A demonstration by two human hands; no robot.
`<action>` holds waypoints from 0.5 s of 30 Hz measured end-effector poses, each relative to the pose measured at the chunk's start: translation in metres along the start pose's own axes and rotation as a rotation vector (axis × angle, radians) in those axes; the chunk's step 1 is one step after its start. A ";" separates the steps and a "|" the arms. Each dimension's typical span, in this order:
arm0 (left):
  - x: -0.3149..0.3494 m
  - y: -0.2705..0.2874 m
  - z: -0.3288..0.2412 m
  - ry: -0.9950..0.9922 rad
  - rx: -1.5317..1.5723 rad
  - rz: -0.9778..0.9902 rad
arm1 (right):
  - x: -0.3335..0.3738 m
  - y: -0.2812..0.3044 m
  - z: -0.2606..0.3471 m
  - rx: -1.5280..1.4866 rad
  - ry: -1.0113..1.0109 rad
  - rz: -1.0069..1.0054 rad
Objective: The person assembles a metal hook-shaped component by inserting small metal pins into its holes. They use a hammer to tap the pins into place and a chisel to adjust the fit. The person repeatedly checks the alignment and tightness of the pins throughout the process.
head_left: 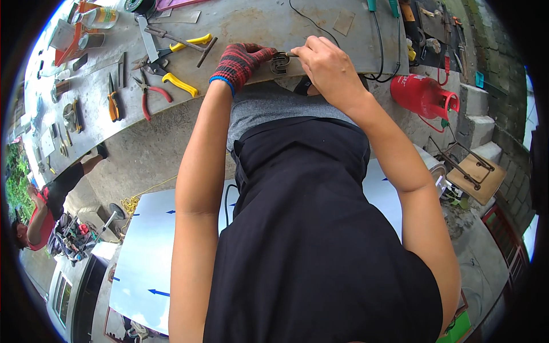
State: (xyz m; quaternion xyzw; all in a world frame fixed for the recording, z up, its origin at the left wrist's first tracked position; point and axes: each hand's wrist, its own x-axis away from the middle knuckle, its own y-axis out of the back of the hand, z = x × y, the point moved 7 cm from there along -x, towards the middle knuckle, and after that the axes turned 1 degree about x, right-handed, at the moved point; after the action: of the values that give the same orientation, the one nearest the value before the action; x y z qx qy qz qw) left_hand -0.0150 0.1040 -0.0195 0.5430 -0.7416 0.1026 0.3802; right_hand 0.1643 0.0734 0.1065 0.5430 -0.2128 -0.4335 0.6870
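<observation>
My left hand (241, 64) wears a red-and-black striped knit glove with a blue cuff. Its closed fingertips pinch the edge of a small dark metal piece with curved bends (279, 64) at the table's near edge. Bare and closed, my right hand (329, 67) grips a thin rod (293, 54), whose tip meets the top of the bent piece. Most of the rod is hidden by my fingers, so its kind does not show. Left of my gloved hand lie yellow-handled cutters (178, 82) and a T-shaped metal bar (197, 48).
On the metal table (246, 20) sit red-handled pliers (150, 94), orange-and-black pliers (113, 103) and a jar (102, 18). A red gas cylinder (420, 94) lies right of the table. Dark cables cross the right side. Another person (43, 217) is at far left.
</observation>
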 end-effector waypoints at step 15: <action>0.001 0.000 -0.001 -0.008 -0.022 -0.011 | -0.006 0.003 -0.003 0.027 0.029 0.044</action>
State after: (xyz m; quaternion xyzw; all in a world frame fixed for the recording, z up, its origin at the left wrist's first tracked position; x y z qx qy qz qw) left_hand -0.0152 0.1038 -0.0181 0.5434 -0.7413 0.0901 0.3837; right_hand 0.1645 0.0798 0.1093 0.5536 -0.2207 -0.4076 0.6919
